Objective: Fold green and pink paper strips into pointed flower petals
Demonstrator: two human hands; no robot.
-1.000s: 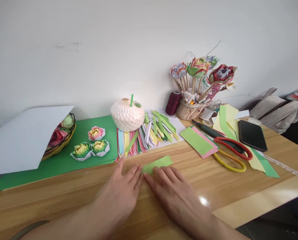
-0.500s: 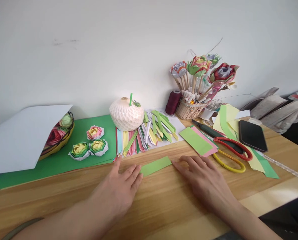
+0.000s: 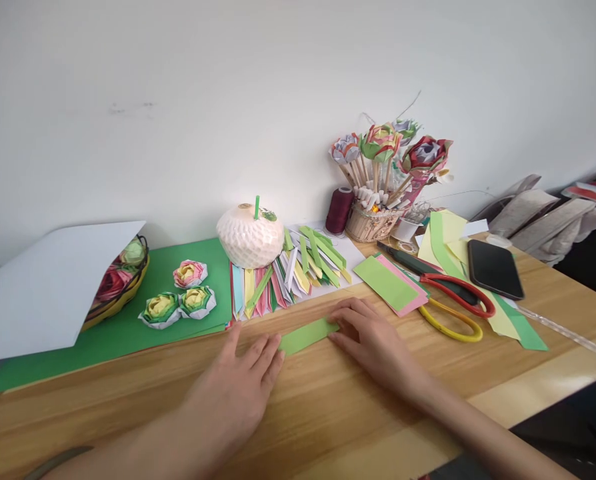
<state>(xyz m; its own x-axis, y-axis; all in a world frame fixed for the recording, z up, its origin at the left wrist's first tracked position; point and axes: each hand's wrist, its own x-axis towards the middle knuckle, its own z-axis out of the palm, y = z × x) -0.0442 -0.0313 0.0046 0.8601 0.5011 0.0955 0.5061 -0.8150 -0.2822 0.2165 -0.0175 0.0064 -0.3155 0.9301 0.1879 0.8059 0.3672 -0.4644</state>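
A narrow light green paper strip point(image 3: 305, 337) lies on the wooden table between my hands. My left hand point(image 3: 245, 373) rests flat with its fingers spread, the fingertips on the strip's left end. At the strip's right end, my right hand point(image 3: 368, 337) has its thumb and fingers closed on the paper's edge. Behind them lies a pile of folded paper strips point(image 3: 313, 257) in green, yellow, pink and white. A stack of green and pink paper rectangles point(image 3: 388, 281) is to the right of the pile.
Scissors point(image 3: 448, 297) with red and yellow handles and a black phone point(image 3: 495, 269) lie at right. Behind are a white textured pot point(image 3: 251, 240), a maroon thread spool point(image 3: 339, 210) and a basket of paper flowers point(image 3: 373, 223). Three paper flowers point(image 3: 195, 301) sit on green sheets point(image 3: 213, 257).
My right hand has moved in to the strip's right end, and its fingers have closed on it. My left hand stays on the left end. The view has shifted slightly.
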